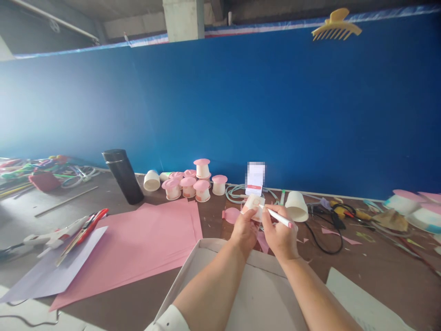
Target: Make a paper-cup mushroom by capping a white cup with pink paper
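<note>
Closest in, beneath both forearms, lies an open grey-brown cardboard box (213,276).

Above its far flap the left hand (245,227) holds a small cream-white paper cup (254,203). Its fingers are curled and pinch the cup from the left and from below. The right hand (279,232) sits just beside it, fingers pressed together around a slim white pen with a pink end (279,219). The pen's tip points left to the cup's right edge; I cannot tell whether it actually touches.

Just left of the left fingers, a round pink paper cut-out (231,215) lies on the brown table (379,262). Further left is a large pink paper sheet (138,243), with a pale lavender paper sheet (58,271) beyond it. Red-handled scissors (87,225) and a white glue gun (51,236) rest on the lavender sheet.

Just right of the right fingers, and a little farther off, a larger white paper cup (296,206) lies on its side. A looped black cable (324,239) lies beside that.

Behind the held cup stands a small white card with a red band (255,181). Well left of the fingers and farther back is a cluster of white cups with pink round tops (193,184). A tall black cylindrical flask (123,175), leaning, stands left of them.

Farthest is a blue wall panel (220,105), with a yellow plastic hair claw (336,25) at its top edge.
</note>
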A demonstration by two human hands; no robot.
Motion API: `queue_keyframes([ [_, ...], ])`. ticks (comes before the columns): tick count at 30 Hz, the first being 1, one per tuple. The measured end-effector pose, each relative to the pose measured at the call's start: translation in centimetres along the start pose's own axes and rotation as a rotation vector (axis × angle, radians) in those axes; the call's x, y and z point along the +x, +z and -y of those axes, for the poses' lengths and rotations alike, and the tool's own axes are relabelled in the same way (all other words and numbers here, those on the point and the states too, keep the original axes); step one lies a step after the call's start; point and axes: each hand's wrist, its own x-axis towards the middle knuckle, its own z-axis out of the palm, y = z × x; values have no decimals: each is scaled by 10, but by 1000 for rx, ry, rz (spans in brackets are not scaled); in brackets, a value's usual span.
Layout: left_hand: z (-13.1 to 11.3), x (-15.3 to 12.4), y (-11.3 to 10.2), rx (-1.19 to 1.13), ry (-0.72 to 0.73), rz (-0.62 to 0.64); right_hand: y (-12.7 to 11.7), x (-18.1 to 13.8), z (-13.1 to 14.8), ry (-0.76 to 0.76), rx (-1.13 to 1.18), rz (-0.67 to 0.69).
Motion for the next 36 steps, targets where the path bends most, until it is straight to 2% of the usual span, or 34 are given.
queue_keyframes([
  [5, 1, 1, -1, -26, 4, -15, -1, 0, 0, 21, 103, -35],
  [10, 1, 3, -3, -49, -6, -20, -1, 0, -2, 37, 112, -62],
  [36, 3, 5, -4, -12, 17, -37, 0, -1, -7, 43, 103, 15],
])
